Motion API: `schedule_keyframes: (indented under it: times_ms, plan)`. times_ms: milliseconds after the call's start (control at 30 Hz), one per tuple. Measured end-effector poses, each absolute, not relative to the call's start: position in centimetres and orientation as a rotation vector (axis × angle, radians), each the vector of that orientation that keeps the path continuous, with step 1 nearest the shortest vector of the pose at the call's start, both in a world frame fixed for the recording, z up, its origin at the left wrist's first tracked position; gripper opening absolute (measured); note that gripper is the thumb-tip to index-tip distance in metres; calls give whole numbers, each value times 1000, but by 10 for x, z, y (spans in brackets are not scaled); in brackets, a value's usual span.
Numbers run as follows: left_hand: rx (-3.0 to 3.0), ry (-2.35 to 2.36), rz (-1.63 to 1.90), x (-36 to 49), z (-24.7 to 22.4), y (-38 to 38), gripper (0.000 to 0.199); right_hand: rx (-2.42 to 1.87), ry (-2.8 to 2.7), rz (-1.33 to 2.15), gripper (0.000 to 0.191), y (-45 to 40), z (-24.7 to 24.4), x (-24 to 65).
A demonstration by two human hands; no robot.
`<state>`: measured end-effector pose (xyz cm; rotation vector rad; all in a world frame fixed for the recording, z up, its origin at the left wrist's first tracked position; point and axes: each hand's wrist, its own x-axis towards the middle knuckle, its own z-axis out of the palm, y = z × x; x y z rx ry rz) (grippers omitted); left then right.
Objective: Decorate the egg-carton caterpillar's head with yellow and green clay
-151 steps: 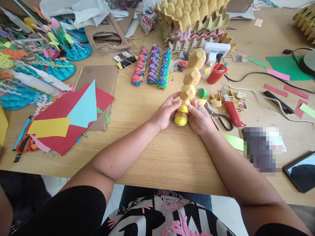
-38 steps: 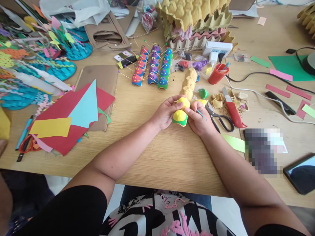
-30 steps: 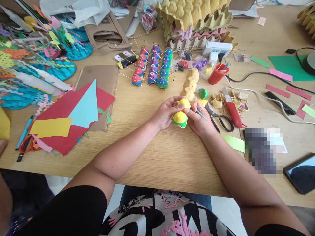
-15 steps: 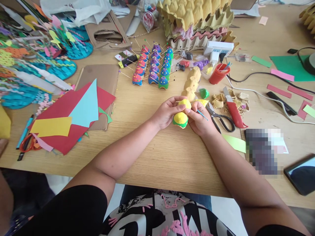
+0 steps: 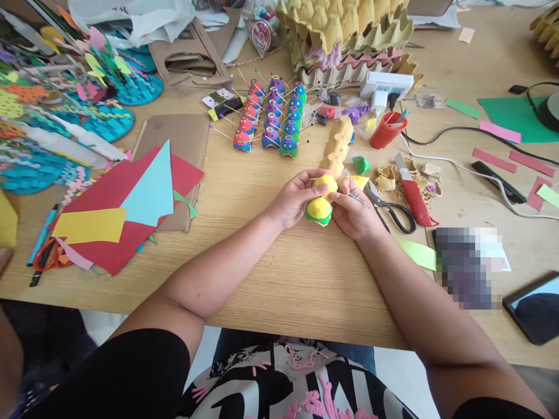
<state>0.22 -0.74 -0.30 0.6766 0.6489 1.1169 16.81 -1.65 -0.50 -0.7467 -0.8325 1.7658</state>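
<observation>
My left hand (image 5: 295, 199) is closed on the near part of an egg-carton strip (image 5: 318, 209), whose bumps there are coated in yellow clay with a green lower edge. Bare tan bumps of a carton strip (image 5: 340, 141) extend away beyond my fingers; whether they join the held piece is hidden. Against the strip's right side rest the fingers of my right hand (image 5: 354, 210), closed, with a thin blue stick (image 5: 358, 200) poking out of them. Just behind that hand are a piece of yellow clay (image 5: 360, 181) and a green clay lump (image 5: 361, 164).
Black-handled scissors (image 5: 391, 208) and a red-handled knife (image 5: 413, 195) lie right of my hands. Painted carton caterpillars (image 5: 271, 113) stand ahead, before stacked egg trays (image 5: 345, 35). A red cup (image 5: 388, 130) holds sticks. Coloured paper (image 5: 100, 244) lies left, a phone (image 5: 535, 308) right.
Both hands keep their hold on the strip, with only a slight shift of the right fingers and the blue stick. The whole view has drifted a little.
</observation>
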Motion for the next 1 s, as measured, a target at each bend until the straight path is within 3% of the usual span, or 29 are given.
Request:
schedule_keyframes:
  times_ms: [633,1000]
  plan:
    - [682,653,1138,5,-1,-10,61,-741,-832,1765,52,-16,-5,169]
    - [672,634,1114,1,1,-10,58,-746,-836,1737,61,-18,-3,166]
